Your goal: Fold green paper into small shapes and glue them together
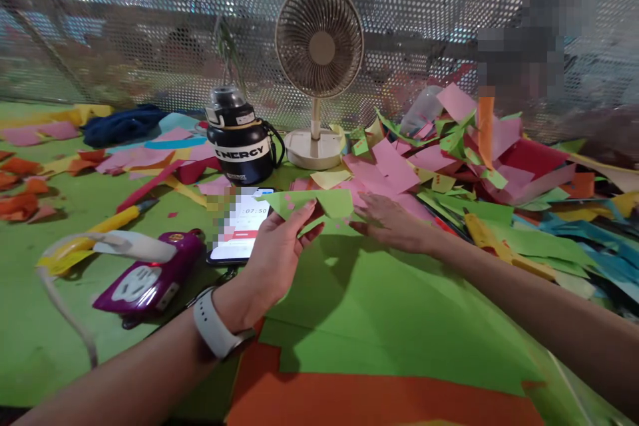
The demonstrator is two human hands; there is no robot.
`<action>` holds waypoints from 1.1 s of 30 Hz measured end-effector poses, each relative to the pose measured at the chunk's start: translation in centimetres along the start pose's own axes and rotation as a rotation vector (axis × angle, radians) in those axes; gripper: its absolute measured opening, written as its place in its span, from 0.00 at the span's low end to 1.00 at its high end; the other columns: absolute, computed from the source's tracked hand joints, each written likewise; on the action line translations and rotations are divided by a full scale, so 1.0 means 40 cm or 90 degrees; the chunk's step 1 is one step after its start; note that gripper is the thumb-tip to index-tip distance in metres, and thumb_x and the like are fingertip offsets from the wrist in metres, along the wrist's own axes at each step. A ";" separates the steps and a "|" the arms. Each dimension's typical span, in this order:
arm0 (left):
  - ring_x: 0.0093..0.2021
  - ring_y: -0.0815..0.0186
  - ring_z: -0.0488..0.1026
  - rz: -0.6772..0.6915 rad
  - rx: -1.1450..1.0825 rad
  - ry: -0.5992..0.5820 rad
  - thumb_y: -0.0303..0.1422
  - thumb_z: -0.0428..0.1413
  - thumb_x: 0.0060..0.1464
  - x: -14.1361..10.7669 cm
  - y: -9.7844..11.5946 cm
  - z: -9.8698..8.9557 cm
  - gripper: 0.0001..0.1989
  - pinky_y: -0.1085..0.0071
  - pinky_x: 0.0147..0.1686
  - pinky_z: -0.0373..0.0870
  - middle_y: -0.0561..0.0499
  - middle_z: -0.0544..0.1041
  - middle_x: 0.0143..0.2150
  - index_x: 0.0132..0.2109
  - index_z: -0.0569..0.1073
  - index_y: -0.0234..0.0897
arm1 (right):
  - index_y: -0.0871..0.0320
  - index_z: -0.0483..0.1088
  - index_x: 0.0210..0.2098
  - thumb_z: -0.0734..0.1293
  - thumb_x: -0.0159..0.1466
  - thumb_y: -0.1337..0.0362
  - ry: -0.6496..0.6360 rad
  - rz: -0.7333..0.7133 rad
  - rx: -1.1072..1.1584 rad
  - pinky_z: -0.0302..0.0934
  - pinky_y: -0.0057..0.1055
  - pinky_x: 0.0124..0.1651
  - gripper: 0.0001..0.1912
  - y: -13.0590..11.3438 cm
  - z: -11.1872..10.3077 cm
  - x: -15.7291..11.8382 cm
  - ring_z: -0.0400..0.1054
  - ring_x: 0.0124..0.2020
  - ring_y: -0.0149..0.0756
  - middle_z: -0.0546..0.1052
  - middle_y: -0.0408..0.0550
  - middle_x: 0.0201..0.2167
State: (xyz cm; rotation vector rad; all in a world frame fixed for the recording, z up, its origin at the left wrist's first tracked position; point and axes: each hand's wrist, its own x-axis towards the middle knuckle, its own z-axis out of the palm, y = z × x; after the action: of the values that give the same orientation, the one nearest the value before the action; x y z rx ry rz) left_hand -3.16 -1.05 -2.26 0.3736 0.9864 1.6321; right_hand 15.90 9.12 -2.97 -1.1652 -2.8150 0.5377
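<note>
Between the thumb and fingers of my left hand [274, 256] is a small cut piece of green paper [334, 204], held up at its left part. Reaching in from the right, my right hand [389, 221] has its fingers stretched out close to the right end of that piece. Whether its fingertips touch the paper I cannot tell. Below both hands lie large green sheets of paper [399, 313], with an orange sheet [349, 399] under them. Just left of my left hand lies a phone [239, 246] with a lit timer screen.
A fan [319, 46] stands at the back beside a black bottle [244, 150]. Paper scraps [389, 166] heap up at the right, near a yellow cutter [486, 239]. A purple power strip [164, 273] with a cable and another yellow cutter [107, 233] lie left.
</note>
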 end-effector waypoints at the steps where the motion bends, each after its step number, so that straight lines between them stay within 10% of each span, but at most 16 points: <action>1: 0.39 0.65 0.77 -0.003 0.001 0.003 0.26 0.66 0.44 0.000 -0.001 0.000 0.08 0.70 0.37 0.72 0.52 0.81 0.35 0.33 0.75 0.37 | 0.59 0.61 0.63 0.55 0.65 0.41 0.001 0.007 0.018 0.41 0.55 0.66 0.36 0.003 -0.006 -0.004 0.44 0.68 0.54 0.53 0.57 0.67; 17: 0.34 0.64 0.77 -0.148 0.116 -0.071 0.29 0.67 0.43 -0.059 -0.075 0.029 0.06 0.71 0.33 0.74 0.49 0.81 0.31 0.26 0.76 0.37 | 0.45 0.68 0.56 0.60 0.63 0.61 0.137 0.093 0.480 0.53 0.55 0.62 0.22 -0.036 -0.038 -0.231 0.55 0.64 0.48 0.64 0.41 0.62; 33: 0.39 0.64 0.77 -0.182 0.140 -0.136 0.33 0.67 0.43 -0.108 -0.134 0.084 0.07 0.71 0.36 0.72 0.47 0.82 0.39 0.33 0.79 0.37 | 0.45 0.63 0.60 0.62 0.63 0.61 0.205 -0.014 0.284 0.41 0.60 0.64 0.25 -0.055 -0.004 -0.290 0.50 0.66 0.48 0.60 0.49 0.65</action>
State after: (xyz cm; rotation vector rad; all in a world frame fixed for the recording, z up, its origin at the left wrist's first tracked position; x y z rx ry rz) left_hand 3.99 -3.59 -3.23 0.5197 1.0080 1.2038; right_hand 22.73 -0.33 -1.08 -1.0202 -2.2778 0.8359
